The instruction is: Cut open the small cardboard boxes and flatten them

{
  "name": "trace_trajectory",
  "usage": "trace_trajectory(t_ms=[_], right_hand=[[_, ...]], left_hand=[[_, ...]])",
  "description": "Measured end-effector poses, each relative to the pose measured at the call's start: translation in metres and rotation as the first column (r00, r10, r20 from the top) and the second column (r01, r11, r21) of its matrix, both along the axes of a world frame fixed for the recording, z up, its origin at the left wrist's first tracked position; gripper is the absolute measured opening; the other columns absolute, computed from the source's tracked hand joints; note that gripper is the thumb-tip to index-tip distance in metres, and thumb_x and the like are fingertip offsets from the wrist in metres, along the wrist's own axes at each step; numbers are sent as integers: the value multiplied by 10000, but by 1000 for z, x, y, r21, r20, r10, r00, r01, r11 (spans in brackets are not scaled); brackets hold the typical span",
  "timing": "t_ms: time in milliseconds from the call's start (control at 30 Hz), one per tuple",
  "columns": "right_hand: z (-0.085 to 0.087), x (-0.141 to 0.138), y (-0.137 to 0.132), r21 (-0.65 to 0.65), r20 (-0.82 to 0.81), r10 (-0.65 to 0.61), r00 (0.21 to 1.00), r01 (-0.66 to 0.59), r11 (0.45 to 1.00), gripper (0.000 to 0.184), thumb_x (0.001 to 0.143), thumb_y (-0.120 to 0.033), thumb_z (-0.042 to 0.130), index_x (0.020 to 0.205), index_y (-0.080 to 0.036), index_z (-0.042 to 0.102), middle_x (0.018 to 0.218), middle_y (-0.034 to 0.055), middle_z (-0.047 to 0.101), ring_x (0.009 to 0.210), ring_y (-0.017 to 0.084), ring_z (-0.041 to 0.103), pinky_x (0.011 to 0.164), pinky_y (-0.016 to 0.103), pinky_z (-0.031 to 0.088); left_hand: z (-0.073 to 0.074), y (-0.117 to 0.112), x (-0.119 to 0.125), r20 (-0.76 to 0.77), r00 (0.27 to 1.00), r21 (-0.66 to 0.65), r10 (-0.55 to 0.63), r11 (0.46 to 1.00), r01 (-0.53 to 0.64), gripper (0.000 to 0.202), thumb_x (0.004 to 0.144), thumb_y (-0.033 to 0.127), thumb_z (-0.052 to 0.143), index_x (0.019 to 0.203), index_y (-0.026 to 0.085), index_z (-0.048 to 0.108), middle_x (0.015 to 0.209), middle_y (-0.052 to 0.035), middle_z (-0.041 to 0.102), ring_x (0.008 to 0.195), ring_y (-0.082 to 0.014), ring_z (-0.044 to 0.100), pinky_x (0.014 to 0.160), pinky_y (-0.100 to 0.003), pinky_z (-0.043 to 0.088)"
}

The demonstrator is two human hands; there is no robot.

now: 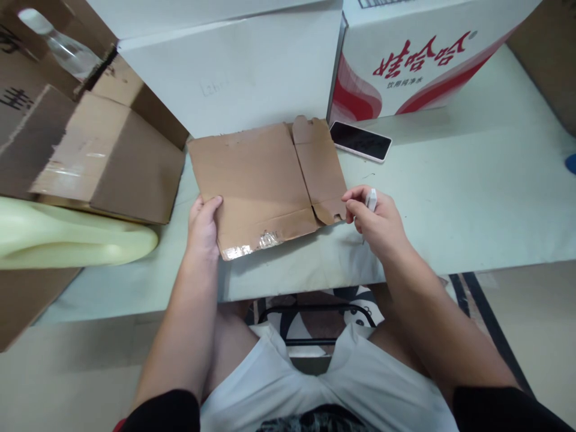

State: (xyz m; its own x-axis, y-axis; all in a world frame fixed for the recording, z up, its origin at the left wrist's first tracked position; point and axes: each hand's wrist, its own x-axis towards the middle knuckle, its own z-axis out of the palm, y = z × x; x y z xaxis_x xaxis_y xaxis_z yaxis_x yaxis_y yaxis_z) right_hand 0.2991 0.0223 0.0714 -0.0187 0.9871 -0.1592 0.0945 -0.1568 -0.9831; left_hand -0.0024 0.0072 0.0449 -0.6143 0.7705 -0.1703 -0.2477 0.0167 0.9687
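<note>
A flat piece of brown cardboard (256, 180) is tilted above the table, creased near its right end, with shiny tape along its lower left edge. My left hand (204, 225) grips its left side, thumb on top and fingers underneath. In my right hand (378, 219), closed at the cardboard's right edge, is a small white-handled tool (371, 199); a thin dark tip seems to show below the fingers, and its kind is unclear. Whether the right fingertips also pinch the cardboard's edge I cannot tell.
A phone (362, 141) lies behind the cardboard's right corner. White boxes (234, 72) and a red-and-white carton (418, 66) stand at the back. Brown boxes (130, 156), a plastic bottle (72, 51) and a pale yellow object (76, 234) fill the left. The table's front edge is near my lap.
</note>
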Motion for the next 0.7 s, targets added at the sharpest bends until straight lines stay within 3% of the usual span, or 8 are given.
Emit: trace_trajectory(t_ms=[100,267,367,433,500,567,700], right_hand=[[-2,2,1,0,-12,-10,1000,10,1000,154,696,-332,628,802,-220,634,525,-51,563,482,105,497,471,247,298],[-7,8,4,-3,28,-1,1000,1,1000,192,726,-322,634,881,-222,689,596,-29,586,573,143,571,522,269,390],[-11,12,6,11,116,0,993,-1,1000,283,761,-287,608,1007,-238,738,786,12,662,693,182,639,653,351,527],[-16,15,8,48,215,-26,976,16,999,348,768,-271,614,1086,-259,755,1019,57,691,850,224,677,837,460,585],[-21,18,10,62,310,-50,950,32,998,402,768,-275,645,1153,-279,760,1269,101,640,1069,284,674,1028,557,546],[-25,20,11,23,341,-33,940,26,999,442,778,-293,665,1212,-294,748,1444,123,561,1275,344,609,1116,606,492],[-27,19,10,-79,262,124,957,-107,991,479,829,-340,641,1301,-288,699,1432,112,640,1355,366,579,1118,630,483]], left_hand=[[-3,0,-2,-43,997,-43,-56,998,54,312,577,272,778,860,213,662,852,-34,784,842,-261,755,747,-348,635],[-5,0,-6,-47,997,-136,-56,989,49,282,576,291,760,838,216,686,816,-50,763,844,-296,763,704,-380,648],[-5,0,-8,-37,997,-164,-61,985,54,303,573,309,759,850,205,691,803,-49,757,799,-286,754,694,-385,647],[-5,1,-8,-28,998,-181,-57,982,51,303,568,310,757,842,201,686,785,-48,751,774,-280,748,694,-389,648],[-5,1,-8,-21,998,-191,-58,980,53,293,572,309,752,834,199,678,791,-52,750,775,-280,748,702,-397,649],[-5,1,-8,-9,997,-189,-73,979,70,310,571,313,750,848,195,676,806,-58,747,797,-289,751,718,-411,651],[-4,0,-9,19,994,-186,-106,977,108,382,558,317,767,906,183,686,835,-66,739,833,-297,754,754,-422,647]])
